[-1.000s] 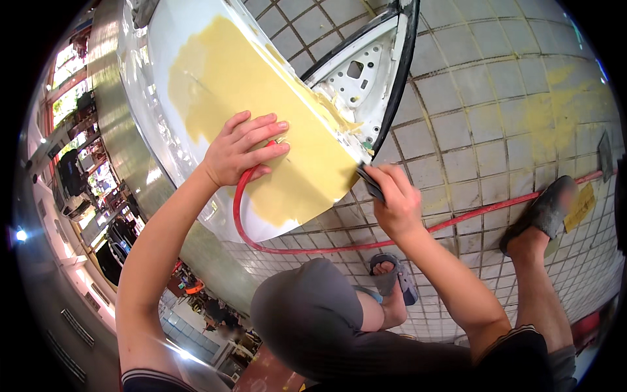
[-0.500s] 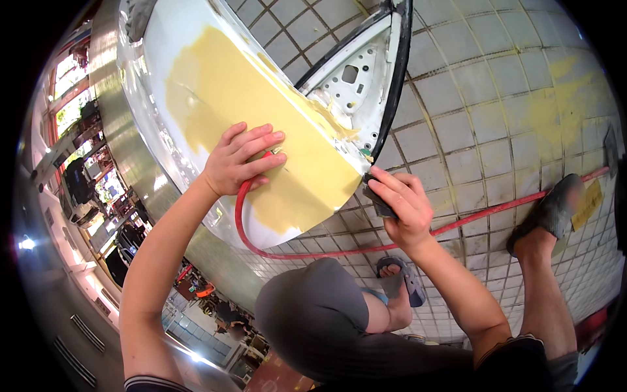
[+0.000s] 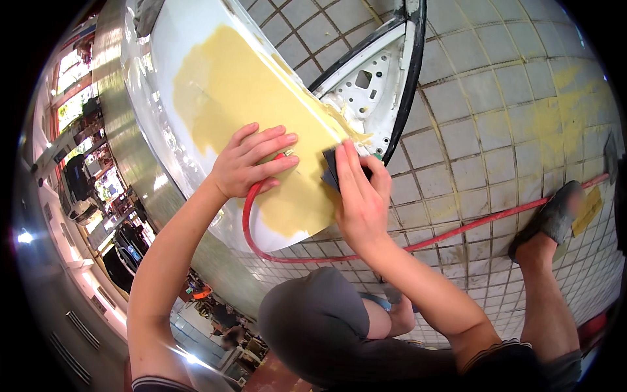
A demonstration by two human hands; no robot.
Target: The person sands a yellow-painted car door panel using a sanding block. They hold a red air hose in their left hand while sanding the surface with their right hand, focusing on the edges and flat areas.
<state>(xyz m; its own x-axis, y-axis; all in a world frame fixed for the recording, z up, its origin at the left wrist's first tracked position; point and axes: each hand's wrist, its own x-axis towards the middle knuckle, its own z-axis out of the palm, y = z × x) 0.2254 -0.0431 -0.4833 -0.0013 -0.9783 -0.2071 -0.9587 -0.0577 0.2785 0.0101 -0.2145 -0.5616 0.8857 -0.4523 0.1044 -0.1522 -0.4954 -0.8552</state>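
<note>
The tiled floor (image 3: 470,117) is marked with yellow on the right. On the left, a white panel (image 3: 166,55) is coated with a yellow patch (image 3: 228,81). The left hand (image 3: 256,160) is laid on the patch, its fingers spread; a red hose (image 3: 247,222) is passed beneath it, but whether it is gripped cannot be told. By the right hand (image 3: 362,193), a dark block (image 3: 330,171) is pinched between the fingers, over the patch's near right part.
</note>
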